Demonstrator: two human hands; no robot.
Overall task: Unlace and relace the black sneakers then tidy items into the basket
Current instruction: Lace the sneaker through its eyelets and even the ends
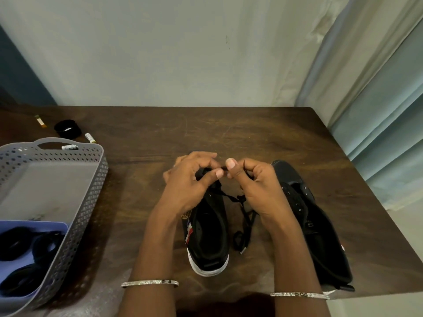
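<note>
far left on my feed, a grey perforated basket [98, 172] sits on the dark wooden tabletop [229, 133]. in its near corner is a lavender tray [34, 225] holding black ring-shaped things; i cannot tell what they are. beyond the basket's far handle i see a thin yellowish strip [40, 121], a black round object [67, 128] and two small white cylinders [90, 138], one of them just beside the basket rim.

moving to the centre, the left hand [190, 179] and right hand [249, 181] are raised close together, thumbs nearly meeting, over the front half of the middle sneaker [208, 236]. each hand pinches the black lace [248, 217] between thumb and curled fingers, with a short stretch of it running between the two thumbs. the middle sneaker is black with a white sole, heel toward me and toe hidden under the hands. the loose lace trails down from the hands and lies on the tabletop between the two shoes, its tipped end near the heel. a silver bangle [150, 283] circles the left wrist and another bangle [299, 295] the right.

further right, the outer sneaker [320, 225] lies at an angle near the tabletop's right edge, its eyelets showing. pale blue curtain [377, 88] hangs beyond.
</note>
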